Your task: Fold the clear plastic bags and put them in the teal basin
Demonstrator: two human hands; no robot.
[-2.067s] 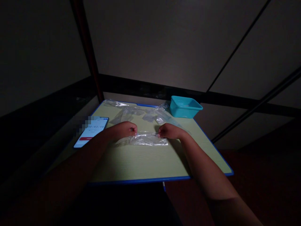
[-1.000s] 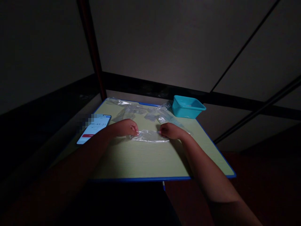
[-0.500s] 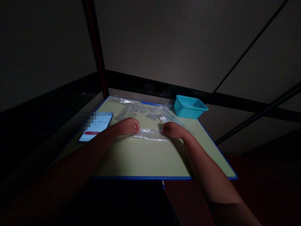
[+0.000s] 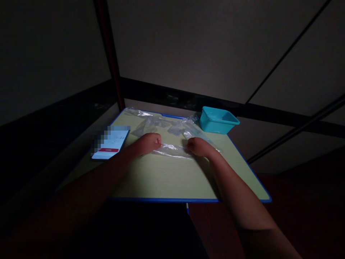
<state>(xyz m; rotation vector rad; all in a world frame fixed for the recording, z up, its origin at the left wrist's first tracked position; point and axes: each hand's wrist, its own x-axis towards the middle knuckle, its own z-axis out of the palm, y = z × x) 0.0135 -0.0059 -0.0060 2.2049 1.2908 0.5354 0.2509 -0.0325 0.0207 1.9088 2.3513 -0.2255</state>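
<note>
Centrally placed on the counter (image 4: 167, 181), between two bare hands: one strip of clear plastic film (image 4: 174, 151). Held at the far left corner in the grip of the left hand (image 4: 149, 143), with thumb pressed down against curled fingers and hardly any gap to be made out. Held likewise near the far right end in the grip of the right hand (image 4: 198, 146), with knuckles bent and fingers folded inward; partly lost in shadow at the fingertips. Stretched sideways from one grip to the other, with the longer edges running roughly along the width of the counter. See-through, wrinkled, with bright glints near the far edge and a thin shiny line along the near edge. Impossible to tell whether bag or single sheet, or whether resting fully flat.

Just beyond, spread over the far part of the counter: loose pieces of clear plastic (image 4: 155, 124), crumpled, reaching to the far left corner. Past the right hand, at the far right corner: a teal plastic tub (image 4: 219, 122), upright, open-topped, wider at the rim. Near the left edge, just beyond the left forearm (image 4: 107, 176): a phone (image 4: 115, 140), lying flat, with screen lit and partly pixelated. Marked on screen with faint digits, too blurred to read reliably, and below these with a red bar. Edged all round in blue, with a pale yellow-green top, as regards the counter. Behind: a dim panelled wall (image 4: 175, 46) with a dark band.
</note>
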